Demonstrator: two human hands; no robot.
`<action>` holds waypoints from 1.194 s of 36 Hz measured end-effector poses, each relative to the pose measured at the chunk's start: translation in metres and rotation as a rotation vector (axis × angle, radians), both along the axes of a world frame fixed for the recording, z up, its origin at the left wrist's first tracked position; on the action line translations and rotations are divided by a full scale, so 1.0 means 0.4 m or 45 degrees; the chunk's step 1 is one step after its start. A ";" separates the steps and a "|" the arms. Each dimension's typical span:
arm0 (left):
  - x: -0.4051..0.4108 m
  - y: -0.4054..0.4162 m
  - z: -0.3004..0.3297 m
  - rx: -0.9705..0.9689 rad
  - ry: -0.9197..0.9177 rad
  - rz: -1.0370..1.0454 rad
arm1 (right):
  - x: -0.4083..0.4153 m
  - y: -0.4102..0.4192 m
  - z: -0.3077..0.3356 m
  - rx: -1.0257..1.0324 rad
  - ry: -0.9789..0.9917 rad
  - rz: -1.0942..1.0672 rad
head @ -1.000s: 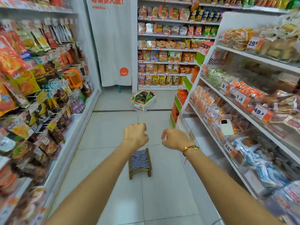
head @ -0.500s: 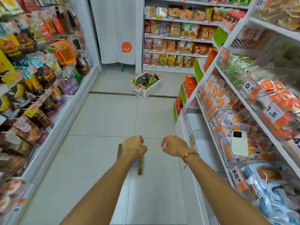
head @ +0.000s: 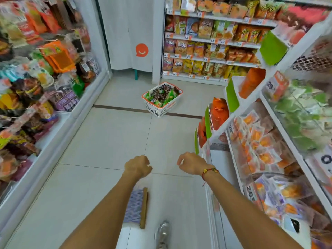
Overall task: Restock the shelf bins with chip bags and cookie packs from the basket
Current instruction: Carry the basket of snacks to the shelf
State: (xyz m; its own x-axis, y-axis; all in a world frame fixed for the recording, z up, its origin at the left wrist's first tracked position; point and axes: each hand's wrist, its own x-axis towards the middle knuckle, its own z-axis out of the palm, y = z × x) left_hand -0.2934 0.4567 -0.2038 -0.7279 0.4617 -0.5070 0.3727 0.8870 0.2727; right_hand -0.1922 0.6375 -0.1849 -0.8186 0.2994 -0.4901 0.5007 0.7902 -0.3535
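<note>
A white basket with an orange rim stands on the floor ahead at the aisle's far end, filled with green and dark snack packs. My left hand and my right hand are held out in front of me at mid-aisle, well short of the basket. Both have loosely curled fingers and hold nothing. Shelf bins with green dividers hold orange bags on the right.
A low woven stool sits on the floor just below my left forearm, and a shoe shows beside it. Snack racks line the left, shelves line the right, a white curtain hangs at the back.
The view has moved forward down the aisle: the basket appears closer and larger, and the stool has slid from ahead of my hands to under my forearm. Both hands stay empty.
</note>
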 end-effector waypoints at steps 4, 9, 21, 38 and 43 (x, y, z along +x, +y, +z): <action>-0.140 0.131 0.004 0.085 -0.074 0.091 | -0.138 0.149 0.012 -0.068 0.001 -0.013; -0.307 0.295 0.027 0.188 -0.166 0.178 | -0.304 0.312 0.031 -0.145 -0.002 -0.021; -0.774 0.721 0.008 0.137 -0.103 0.238 | -0.796 0.715 -0.008 -0.084 -0.018 0.061; -1.395 1.155 -0.055 0.103 -0.140 0.502 | -1.448 1.186 -0.067 -0.051 -0.079 0.205; -1.615 1.254 -0.143 0.127 -0.183 0.589 | -1.662 1.304 -0.119 -0.027 -0.109 0.189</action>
